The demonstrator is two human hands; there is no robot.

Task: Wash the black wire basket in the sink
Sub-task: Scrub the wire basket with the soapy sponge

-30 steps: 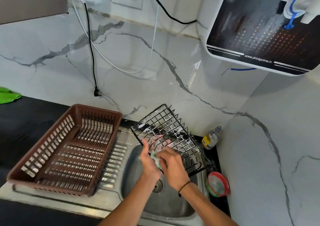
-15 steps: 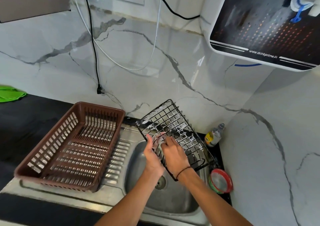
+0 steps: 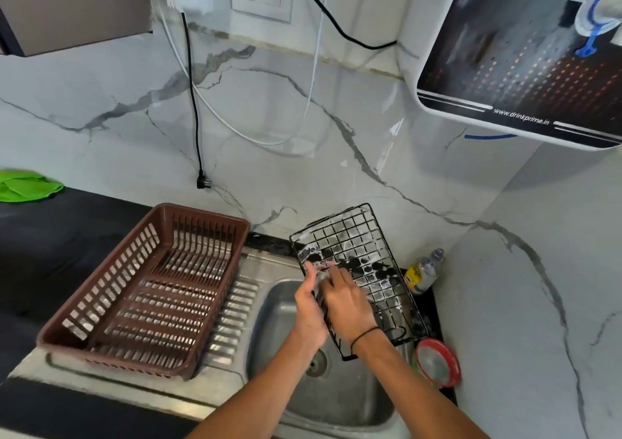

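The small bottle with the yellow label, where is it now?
In the head view, the bottle stands at the right, in the wall corner behind the sink, beside the black wire basket.

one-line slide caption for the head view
Over the steel sink, the left hand steadies a soapy black wire basket while the right hand scrubs its grid.
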